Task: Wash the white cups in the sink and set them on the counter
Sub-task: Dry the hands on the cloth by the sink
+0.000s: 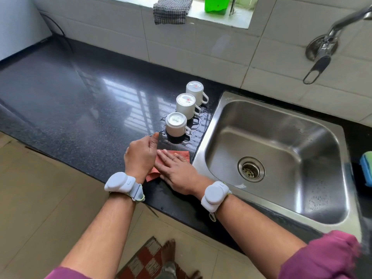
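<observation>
Head view: right hand (177, 168) lies flat, fingers straight, pressing a red cloth (182, 155) to the counter (80, 101). Left hand (141, 158) is curled at the cloth's 9 o'clock edge; whether it pinches the cloth is hidden. At 12 o'clock from the hands, three cups (186, 106) stand upside down in a row, water (198, 127) pooled beside them. At 3 o'clock, no cup shows in the sink (281, 127). Judgement: washing and placing look complete; only wiping up appears to remain.

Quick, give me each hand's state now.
Left hand: fingers hidden, grip cannot be told.
Right hand: open, flat on the red cloth.
</observation>
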Demonstrator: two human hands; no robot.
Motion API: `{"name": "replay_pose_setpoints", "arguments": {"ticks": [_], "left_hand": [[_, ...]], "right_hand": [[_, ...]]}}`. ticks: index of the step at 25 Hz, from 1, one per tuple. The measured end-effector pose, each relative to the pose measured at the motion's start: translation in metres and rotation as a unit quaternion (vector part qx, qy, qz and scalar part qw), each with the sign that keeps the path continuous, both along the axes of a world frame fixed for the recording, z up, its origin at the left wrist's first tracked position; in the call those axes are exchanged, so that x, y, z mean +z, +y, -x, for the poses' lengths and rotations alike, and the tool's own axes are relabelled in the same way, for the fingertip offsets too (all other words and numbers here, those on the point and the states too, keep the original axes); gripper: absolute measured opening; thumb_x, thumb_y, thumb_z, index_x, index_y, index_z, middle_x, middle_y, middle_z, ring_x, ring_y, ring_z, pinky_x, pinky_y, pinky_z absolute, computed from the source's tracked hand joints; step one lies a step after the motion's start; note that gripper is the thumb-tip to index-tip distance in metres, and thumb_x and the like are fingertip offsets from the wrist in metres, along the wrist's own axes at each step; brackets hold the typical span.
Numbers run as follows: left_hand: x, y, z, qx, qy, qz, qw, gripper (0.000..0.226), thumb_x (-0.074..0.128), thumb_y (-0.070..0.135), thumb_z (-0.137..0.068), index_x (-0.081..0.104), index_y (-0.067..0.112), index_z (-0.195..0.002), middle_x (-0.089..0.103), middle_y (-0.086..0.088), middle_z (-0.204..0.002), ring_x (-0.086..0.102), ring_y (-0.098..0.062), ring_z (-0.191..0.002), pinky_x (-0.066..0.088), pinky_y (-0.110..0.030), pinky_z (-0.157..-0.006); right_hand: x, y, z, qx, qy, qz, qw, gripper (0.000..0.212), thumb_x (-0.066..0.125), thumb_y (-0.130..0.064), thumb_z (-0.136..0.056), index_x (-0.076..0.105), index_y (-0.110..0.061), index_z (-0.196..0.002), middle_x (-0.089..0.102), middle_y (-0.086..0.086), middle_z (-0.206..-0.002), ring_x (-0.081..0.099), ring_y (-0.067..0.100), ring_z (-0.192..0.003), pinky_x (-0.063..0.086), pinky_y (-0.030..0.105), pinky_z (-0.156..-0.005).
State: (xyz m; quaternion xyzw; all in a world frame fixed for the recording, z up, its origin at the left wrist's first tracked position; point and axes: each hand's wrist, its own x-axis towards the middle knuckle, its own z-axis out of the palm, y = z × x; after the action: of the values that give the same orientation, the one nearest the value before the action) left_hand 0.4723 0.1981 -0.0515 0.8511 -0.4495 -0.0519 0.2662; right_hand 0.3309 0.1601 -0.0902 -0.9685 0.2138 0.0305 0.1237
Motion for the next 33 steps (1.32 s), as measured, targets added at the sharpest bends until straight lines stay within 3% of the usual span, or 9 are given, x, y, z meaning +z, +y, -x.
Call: {"name": "replay_pose_setpoints", "arguments": {"ticks": [4,8,13,19,22,24,27,31,33], "left_hand": [[-0.003,0.014,0.002,-0.002,0.054,0.086,0.995,0.057,0.034,0.048,-0.098,0.067,0.005,-0.081,0.070,-0.022,-0.082,0.063,-0.041,-0.081,0.050,-0.044,-0.070],[-0.003,0.024,0.015,-0.044,0.106,0.151,0.982,0.044,0.039,0.037,-0.098,0.057,0.008,-0.072,0.062,-0.009,-0.067,0.054,-0.028,-0.065,0.040,-0.034,-0.061],[-0.011,0.035,0.030,-0.082,0.136,0.147,0.976,0.040,0.039,0.039,-0.096,0.056,0.009,-0.075,0.048,0.007,-0.062,0.047,-0.018,-0.062,0.030,-0.024,-0.059],[-0.016,0.049,0.069,-0.130,0.170,0.132,0.968,0.044,0.035,0.046,-0.096,0.048,0.013,-0.072,0.045,0.004,-0.059,0.040,-0.008,-0.055,0.030,-0.026,-0.057],[-0.013,0.049,0.087,-0.156,0.185,0.128,0.962,0.047,0.035,0.045,-0.096,0.055,0.005,-0.080,0.058,-0.008,-0.070,0.053,-0.021,-0.066,0.042,-0.036,-0.065],[-0.009,0.048,0.097,-0.175,0.183,0.124,0.959,0.047,0.036,0.043,-0.096,0.058,0.002,-0.088,0.063,-0.013,-0.080,0.058,-0.026,-0.074,0.045,-0.038,-0.071],[-0.008,0.045,0.117,-0.211,0.174,0.104,0.956,0.045,0.038,0.039,-0.098,0.060,0.000,-0.094,0.065,-0.015,-0.088,0.060,-0.030,-0.082,0.046,-0.040,-0.076],[-0.012,0.044,0.152,-0.261,0.171,0.080,0.947,0.041,0.040,0.030,-0.099,0.062,-0.004,-0.108,0.065,-0.021,-0.106,0.060,-0.033,-0.100,0.043,-0.041,-0.089],[-0.013,0.043,0.169,-0.277,0.169,0.062,0.944,0.040,0.042,0.027,-0.100,0.060,-0.003,-0.119,0.062,-0.021,-0.121,0.056,-0.033,-0.116,0.040,-0.039,-0.100]], "right_hand": [[0.007,-0.005,0.020,-0.014,0.007,0.060,0.998,0.058,0.027,-0.049,-0.097,0.023,-0.021,-0.147,0.012,0.009,-0.158,0.013,0.023,-0.146,0.016,0.040,-0.115],[0.012,-0.001,-0.006,0.007,0.011,0.038,0.999,0.061,0.025,-0.047,-0.098,0.010,-0.018,-0.150,0.004,0.003,-0.159,0.001,0.019,-0.147,0.004,0.041,-0.118],[0.003,0.022,-0.003,0.036,0.008,0.032,0.999,0.054,0.028,-0.043,-0.098,0.022,-0.021,-0.148,0.013,0.006,-0.158,0.006,0.026,-0.146,-0.001,0.046,-0.117],[-0.008,0.050,0.048,0.021,-0.020,0.060,0.998,0.056,0.027,-0.048,-0.096,0.028,-0.021,-0.146,0.021,0.003,-0.157,0.012,0.023,-0.146,0.003,0.043,-0.118],[-0.002,0.044,0.069,-0.023,-0.009,0.050,0.998,0.058,0.029,-0.045,-0.097,0.015,-0.023,-0.149,0.008,0.001,-0.159,0.001,0.019,-0.147,-0.001,0.042,-0.118],[0.004,0.044,0.071,-0.042,0.004,0.036,0.998,0.056,0.031,-0.040,-0.097,0.020,-0.022,-0.148,0.013,0.003,-0.159,0.001,0.023,-0.147,0.000,0.044,-0.119],[0.011,0.055,0.073,-0.027,0.016,0.067,0.997,0.052,0.037,-0.035,-0.095,0.034,-0.018,-0.143,0.033,0.007,-0.152,0.013,0.030,-0.145,0.006,0.049,-0.118],[0.017,0.071,0.104,-0.035,-0.042,0.157,0.986,0.049,0.057,-0.032,-0.082,0.056,-0.013,-0.127,0.062,0.008,-0.126,0.051,0.032,-0.124,0.037,0.054,-0.106],[0.017,0.074,0.122,-0.053,-0.016,0.191,0.980,0.051,0.060,-0.034,-0.080,0.057,-0.014,-0.127,0.062,0.007,-0.126,0.052,0.033,-0.124,0.037,0.055,-0.104]]}}
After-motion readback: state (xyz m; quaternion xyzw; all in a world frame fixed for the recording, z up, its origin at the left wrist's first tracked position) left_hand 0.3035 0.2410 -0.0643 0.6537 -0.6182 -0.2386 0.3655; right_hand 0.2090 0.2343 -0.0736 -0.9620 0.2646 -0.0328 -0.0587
